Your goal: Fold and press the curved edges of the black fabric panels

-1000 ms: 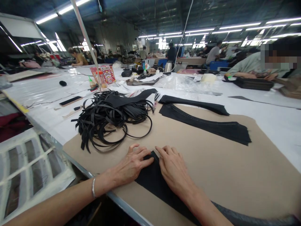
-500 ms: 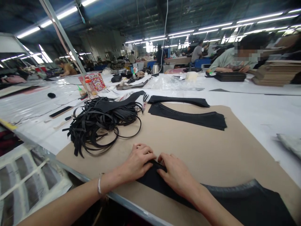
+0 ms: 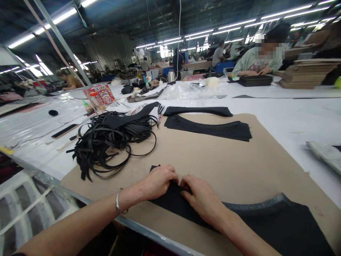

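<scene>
A long, curved piece of black fabric (image 3: 285,224) lies along the near edge of a flat tan sheet (image 3: 213,160), running beneath both hands. Its narrow end pokes out just beyond the left hand (image 3: 161,181), while its broad end spreads past the right forearm toward the lower right corner. The left hand, with a silver bangle (image 3: 118,201) at the wrist, has its fingers curled down on the fabric's far edge, pinching it, though its thumb is hidden. Just beside it, the right hand (image 3: 204,197) grips the same edge between thumb and bent fingers; a small gap separates the two hands. Beyond them, well apart from the fabric, sit a tangled heap of thin black straps (image 3: 114,131) on the left and a layered stack of curved black fabric pieces (image 3: 210,129) farther back.
</scene>
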{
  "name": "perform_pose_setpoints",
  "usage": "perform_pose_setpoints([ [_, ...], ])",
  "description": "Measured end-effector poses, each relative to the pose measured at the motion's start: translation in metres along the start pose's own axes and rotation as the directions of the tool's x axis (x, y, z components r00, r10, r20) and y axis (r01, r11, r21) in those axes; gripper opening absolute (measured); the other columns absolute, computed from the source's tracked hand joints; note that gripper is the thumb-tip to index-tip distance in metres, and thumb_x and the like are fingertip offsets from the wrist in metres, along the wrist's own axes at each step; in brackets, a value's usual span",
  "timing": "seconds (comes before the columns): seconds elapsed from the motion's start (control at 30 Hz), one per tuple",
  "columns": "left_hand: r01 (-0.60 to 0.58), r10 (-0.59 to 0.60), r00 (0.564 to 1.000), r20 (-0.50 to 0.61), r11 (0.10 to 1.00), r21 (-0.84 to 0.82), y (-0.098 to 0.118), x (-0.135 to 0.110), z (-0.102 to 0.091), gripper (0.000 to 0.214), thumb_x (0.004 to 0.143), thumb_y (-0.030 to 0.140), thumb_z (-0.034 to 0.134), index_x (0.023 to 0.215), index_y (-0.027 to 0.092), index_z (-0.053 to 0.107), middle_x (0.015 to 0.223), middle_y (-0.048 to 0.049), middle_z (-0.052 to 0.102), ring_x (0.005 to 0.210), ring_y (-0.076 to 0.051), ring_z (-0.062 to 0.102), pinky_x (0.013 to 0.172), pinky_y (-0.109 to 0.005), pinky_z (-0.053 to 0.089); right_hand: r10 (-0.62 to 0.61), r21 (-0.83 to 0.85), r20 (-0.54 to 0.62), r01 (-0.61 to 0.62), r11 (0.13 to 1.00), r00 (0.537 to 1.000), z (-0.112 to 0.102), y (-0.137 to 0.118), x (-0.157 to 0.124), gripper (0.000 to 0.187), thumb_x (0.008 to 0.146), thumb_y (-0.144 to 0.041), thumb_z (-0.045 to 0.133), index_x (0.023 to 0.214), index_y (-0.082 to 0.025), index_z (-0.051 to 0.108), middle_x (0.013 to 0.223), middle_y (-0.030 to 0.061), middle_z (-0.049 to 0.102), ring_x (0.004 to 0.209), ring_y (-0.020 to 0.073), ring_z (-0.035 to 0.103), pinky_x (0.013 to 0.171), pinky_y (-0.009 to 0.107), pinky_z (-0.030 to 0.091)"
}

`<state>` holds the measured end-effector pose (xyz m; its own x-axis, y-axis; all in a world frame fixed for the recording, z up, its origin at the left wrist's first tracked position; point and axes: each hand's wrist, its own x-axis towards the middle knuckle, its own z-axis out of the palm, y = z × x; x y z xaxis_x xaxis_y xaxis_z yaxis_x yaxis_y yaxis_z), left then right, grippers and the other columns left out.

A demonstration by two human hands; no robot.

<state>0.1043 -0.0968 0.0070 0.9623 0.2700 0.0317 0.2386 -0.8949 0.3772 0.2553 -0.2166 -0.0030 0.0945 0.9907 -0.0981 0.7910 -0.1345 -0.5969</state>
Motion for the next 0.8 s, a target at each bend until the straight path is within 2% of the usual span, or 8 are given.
perform_pose_setpoints([
  [0.13,-0.010,0.010,1.000,0.000,1.000,0.000,-0.004,-0.002,0.004,0.039,0.077,-0.002,0.043,0.089,0.022,0.071,0.087,-0.0018,0.063,0.086,-0.015,0.058,0.075,-0.023,0.046,-0.029,0.010,-0.014,0.029,1.000,0.999,0.001,0.001,-0.002,0.014,0.080,-0.012,0.051,0.087,-0.021,0.059,0.087,0.0003,0.063,0.082,0.0150,0.056,0.073,0.025,0.036],
  [0.43,-0.046,0.047,0.997,-0.053,0.998,0.035,-0.007,-0.015,0.014,0.039,0.085,0.002,0.042,0.100,0.024,0.071,0.093,-0.0015,0.064,0.088,-0.014,0.059,0.079,-0.023,0.045,-0.123,0.032,-0.024,0.123,0.992,0.992,0.001,0.009,-0.012,0.014,0.084,-0.010,0.049,0.087,-0.022,0.057,0.090,-0.0003,0.060,0.083,0.0148,0.056,0.074,0.025,0.038],
  [0.6,-0.035,0.037,0.998,-0.057,0.999,0.034,-0.001,-0.024,0.017,0.036,0.090,0.006,0.041,0.108,0.022,0.068,0.094,-0.0035,0.063,0.091,-0.016,0.057,0.081,-0.025,0.046,-0.119,0.042,-0.023,0.120,0.992,0.993,-0.001,0.015,-0.019,0.013,0.084,-0.009,0.050,0.085,-0.021,0.056,0.088,-0.0008,0.058,0.082,0.0145,0.055,0.074,0.025,0.039],
  [0.8,0.029,-0.028,0.999,-0.032,0.999,0.038,0.011,-0.030,0.016,0.046,0.088,0.003,0.038,0.123,0.025,0.060,0.102,-0.0045,0.061,0.097,-0.017,0.055,0.086,-0.027,0.046,-0.128,0.068,-0.012,0.128,0.989,0.992,-0.003,0.020,-0.027,0.015,0.087,-0.009,0.049,0.086,-0.021,0.059,0.089,0.0000,0.058,0.083,0.0142,0.055,0.077,0.025,0.041],
])
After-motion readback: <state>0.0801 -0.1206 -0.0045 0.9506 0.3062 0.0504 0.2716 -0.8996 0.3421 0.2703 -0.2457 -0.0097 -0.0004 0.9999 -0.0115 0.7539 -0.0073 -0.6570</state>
